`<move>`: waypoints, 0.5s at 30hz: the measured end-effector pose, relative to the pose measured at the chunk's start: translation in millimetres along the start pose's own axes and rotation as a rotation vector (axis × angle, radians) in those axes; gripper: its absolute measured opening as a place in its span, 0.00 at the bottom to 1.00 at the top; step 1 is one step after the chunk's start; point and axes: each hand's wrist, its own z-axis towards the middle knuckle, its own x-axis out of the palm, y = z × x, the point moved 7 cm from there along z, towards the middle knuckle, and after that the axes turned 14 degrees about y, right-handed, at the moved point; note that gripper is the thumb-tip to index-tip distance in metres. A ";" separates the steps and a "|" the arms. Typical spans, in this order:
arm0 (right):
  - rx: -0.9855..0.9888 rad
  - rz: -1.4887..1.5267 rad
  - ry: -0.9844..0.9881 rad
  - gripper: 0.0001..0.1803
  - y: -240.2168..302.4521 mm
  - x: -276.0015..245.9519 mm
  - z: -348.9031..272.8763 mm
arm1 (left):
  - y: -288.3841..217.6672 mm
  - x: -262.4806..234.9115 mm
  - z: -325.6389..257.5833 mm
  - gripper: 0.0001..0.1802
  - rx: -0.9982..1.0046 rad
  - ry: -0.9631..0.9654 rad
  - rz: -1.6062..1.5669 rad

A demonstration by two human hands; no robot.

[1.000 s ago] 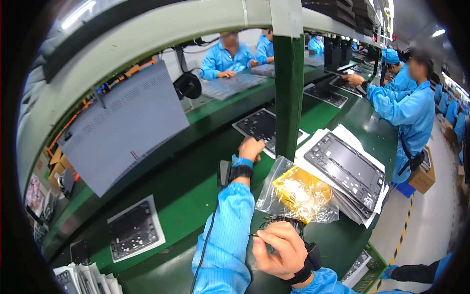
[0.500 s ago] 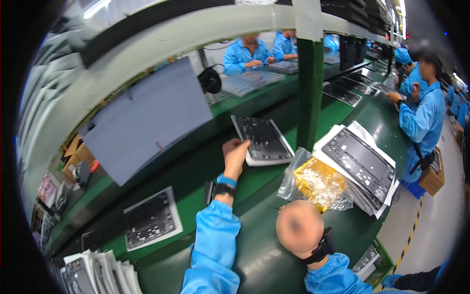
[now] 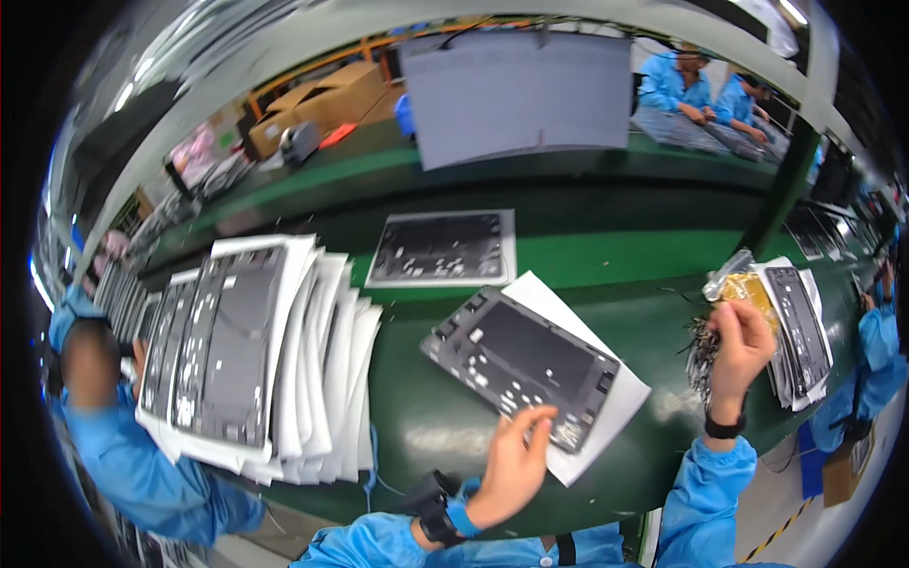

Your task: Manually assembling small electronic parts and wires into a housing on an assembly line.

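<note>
A dark tablet-like panel [image 3: 530,350] with small white patches lies at a slant over a white sheet [image 3: 620,402] on the green bench. At its near right corner, my left hand [image 3: 511,469] has thumb and fingers closed on the edge. My right hand [image 3: 740,355] is pinched beside a clear plastic bag with a yellow inside [image 3: 753,289]; whatever is between the fingertips is too small to make out. Next to that hand sits a dark clump of small pieces [image 3: 702,355]. Another panel [image 3: 440,248] rests on the green strip behind.
A tall stack of panels and white sheets [image 3: 312,379] stands left, with a co-worker's blue sleeve [image 3: 142,473] beyond it. Another stack [image 3: 800,327] is at right. A green post [image 3: 784,189] and grey board [image 3: 521,99] stand behind; co-workers sit further off.
My view has swung left. My left hand has come back from the green strip, and a panel with its white sheet now lies nearer on the bench. My right hand is by the bag.
</note>
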 end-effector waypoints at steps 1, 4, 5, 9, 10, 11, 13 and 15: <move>0.027 0.150 0.090 0.02 8.0 1.3 0.9 | 1.1 7.5 -24.0 0.14 -0.105 0.057 -0.073; 0.048 0.627 0.554 0.04 54.8 42.2 0.0 | -7.2 26.8 -81.0 0.20 -0.176 0.122 -0.107; 0.099 0.703 0.698 0.03 65.1 60.3 -6.9 | -10.3 33.4 -88.6 0.16 -0.078 -0.071 -0.283; 0.180 0.417 1.332 0.05 68.8 144.1 -28.8 | -7.3 53.8 -121.9 0.47 -0.333 0.381 -0.403; 0.205 0.247 1.411 0.05 54.8 160.2 -36.7 | -12.0 56.0 -119.8 0.45 -0.291 0.497 -0.307; 0.242 0.135 1.394 0.05 41.8 171.8 -41.8 | -14.5 58.0 -115.7 0.43 -0.246 0.613 -0.207; 0.330 -0.071 1.306 0.06 18.7 173.4 -47.5 | -17.6 49.2 -101.4 0.48 -0.157 0.771 -0.100; 0.320 -0.109 1.322 0.05 1.8 182.8 -59.0 | -32.3 15.2 -79.8 0.12 0.067 0.757 0.225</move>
